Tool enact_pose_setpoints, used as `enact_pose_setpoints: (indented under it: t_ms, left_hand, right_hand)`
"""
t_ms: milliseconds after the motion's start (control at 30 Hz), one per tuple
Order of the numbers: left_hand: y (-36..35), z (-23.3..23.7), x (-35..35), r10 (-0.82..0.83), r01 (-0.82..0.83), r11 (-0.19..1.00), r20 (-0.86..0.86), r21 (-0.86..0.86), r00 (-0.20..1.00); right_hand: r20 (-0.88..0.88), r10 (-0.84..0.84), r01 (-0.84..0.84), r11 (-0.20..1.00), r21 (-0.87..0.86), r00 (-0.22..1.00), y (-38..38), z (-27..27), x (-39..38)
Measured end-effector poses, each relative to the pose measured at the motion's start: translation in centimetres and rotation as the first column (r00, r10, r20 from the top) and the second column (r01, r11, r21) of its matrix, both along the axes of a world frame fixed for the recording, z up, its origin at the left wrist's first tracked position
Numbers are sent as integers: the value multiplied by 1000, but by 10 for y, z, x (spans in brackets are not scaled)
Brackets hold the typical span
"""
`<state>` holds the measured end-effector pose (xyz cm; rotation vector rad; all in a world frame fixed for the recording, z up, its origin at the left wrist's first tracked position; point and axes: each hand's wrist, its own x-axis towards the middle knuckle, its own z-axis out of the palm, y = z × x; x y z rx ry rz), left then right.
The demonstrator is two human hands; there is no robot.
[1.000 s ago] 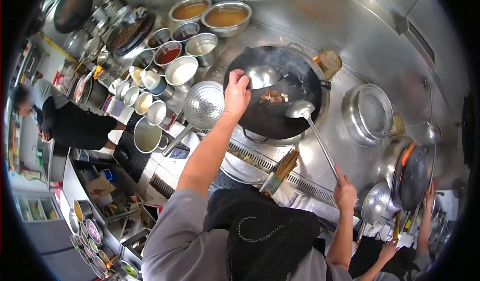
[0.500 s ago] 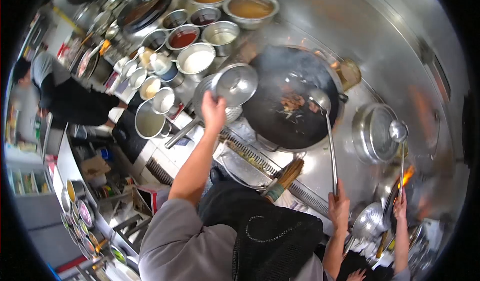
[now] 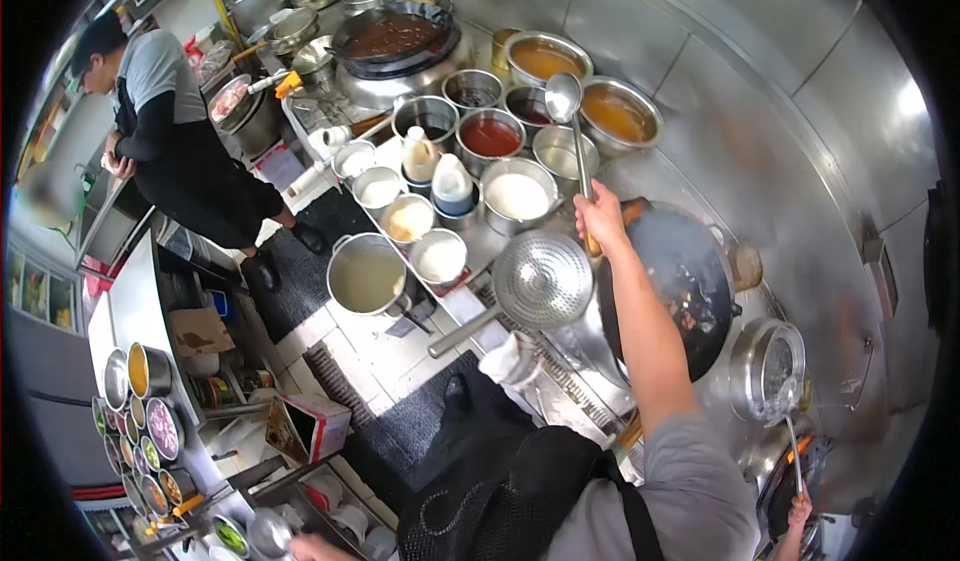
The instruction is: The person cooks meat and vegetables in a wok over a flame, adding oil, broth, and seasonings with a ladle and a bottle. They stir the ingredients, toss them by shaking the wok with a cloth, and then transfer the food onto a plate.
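Observation:
My right hand [image 3: 600, 219] is closed around the handle of a long ladle [image 3: 563, 98]. The ladle's bowl hangs above the sauce pots, between a dark red sauce pot [image 3: 528, 104] and a pot of orange liquid [image 3: 622, 113]. Below my right forearm a smoking wok [image 3: 665, 251] holds dark pieces of food; the arm hides part of it. At the bottom edge, my left hand [image 3: 318, 549] is partly cut off, its fingers at a shiny metal bowl [image 3: 268, 534]. Beside that bowl stands a container of green vegetables [image 3: 230, 535].
A perforated strainer [image 3: 543, 279] lies left of the wok. Several pots, including red sauce [image 3: 491, 135] and white powder [image 3: 519, 194], crowd the counter. A person [image 3: 180, 131] stands at the left. At far right another person's hand [image 3: 799, 511] holds a ladle over a pot [image 3: 770, 366].
My right hand has lifted the ladle out of the wok, up over the sauce pots. My left hand has swung with the metal bowl from beside the wok to the lower left. The view has turned left.

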<state>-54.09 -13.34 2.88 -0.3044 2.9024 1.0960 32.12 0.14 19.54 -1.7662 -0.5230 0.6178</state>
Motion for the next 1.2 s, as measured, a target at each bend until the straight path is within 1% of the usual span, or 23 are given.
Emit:
enact_pose_setpoints:
  t_ms: [67, 167, 233, 267, 400, 467, 500, 567, 633, 700, 733, 767, 800, 833, 900, 933, 967, 1033, 1067, 1100, 1133, 1167, 1200]
  left_hand:
    - [-8, -6, -4, -62, 58, 996, -61, -62, 996]
    - [5, -18, -3, -137, 132, 988, -62, -81, 989]
    - [15, -26, 1, -190, 184, 978, -48, -97, 981]
    - [22, -30, 3, -199, 193, 976, -46, -100, 979]
    - [36, -45, 15, -287, 284, 955, -26, -88, 958]
    - [41, -52, 22, -336, 334, 939, -20, -87, 941]
    - [44, -55, 27, -363, 360, 929, -20, -85, 932]
    - [49, -61, 37, -432, 429, 900, -17, -71, 902]
    - [54, -68, 50, -516, 514, 856, -24, -50, 856]
    - [59, -79, 63, -616, 616, 788, -34, -21, 787]
    - [61, -85, 70, -670, 671, 742, -46, 0, 741]
    - [64, -93, 78, -726, 728, 685, -67, 26, 685]
    - [68, -99, 86, -789, 795, 603, -100, 60, 606]
    - [76, -110, 91, -852, 867, 485, -160, 116, 498]
    - [100, -133, 110, -926, 953, 180, -285, 243, 248]
    - [105, -128, 123, -982, 939, 42, -161, 341, 103]
    - [122, -89, 167, -997, 894, -75, -44, 442, -62]
    - [140, -46, 240, -987, 733, -35, 93, 679, -134]
    - [144, -29, 274, -966, 742, -193, 9, 642, -259]
    - [137, 5, 319, -939, 713, -258, 5, 652, -344]
    - [136, 2, 351, -817, 658, -536, -129, 529, -562]
    - [110, 55, 409, -730, 536, -610, -153, 583, -666]
    - [83, 91, 458, -576, 362, -746, -268, 559, -772]
  right_hand:
    - [23, -14, 15, 999, -28, 1000, 41, 7, -2]
    - [69, 55, -46, 990, -132, 996, 80, 8, 3]
    - [-4, 70, -69, 970, -233, 998, 96, 8, 5]
    - [32, 27, -21, 987, -162, 999, 102, 4, 2]
    - [-62, 60, -72, 972, -225, 996, 116, 4, 8]
    - [-288, 21, -25, 1000, -9, 958, 111, 7, 1]
    - [-285, 16, -18, 1000, -3, 958, 106, 7, -3]
    - [-368, -10, 76, 984, 164, 930, 93, 11, -16]
    - [-405, -19, 119, 967, 223, 914, 77, 13, -20]
    - [-424, 78, 101, 919, 382, 902, 60, 5, -15]
    - [-509, 28, 187, 911, 367, 861, 47, 15, -27]
    - [-505, 18, 204, 902, 381, 863, 30, 17, -30]
    - [-581, 83, 246, 851, 464, 810, 13, 18, -33]
    - [-643, 156, 295, 791, 536, 750, -8, 19, -38]
    - [-597, 161, 276, 773, 572, 786, -72, 24, -57]
    - [-650, 55, 368, 787, 495, 758, -111, 37, -76]
    - [-699, -52, 458, 789, 409, 713, -152, 50, -98]
    - [-651, -19, 346, 859, 378, 759, -257, 54, -119]
    - [-667, -46, 377, 853, 361, 744, -298, 50, -134]
    - [-418, -252, 322, 941, 103, 873, -334, 48, -147]
    - [-90, -341, 322, 929, -181, 936, -361, 48, -153]
    - [-99, -364, 341, 920, -191, 926, -380, 41, -153]
    - [217, -304, 365, 865, -344, 927, -393, 26, -146]
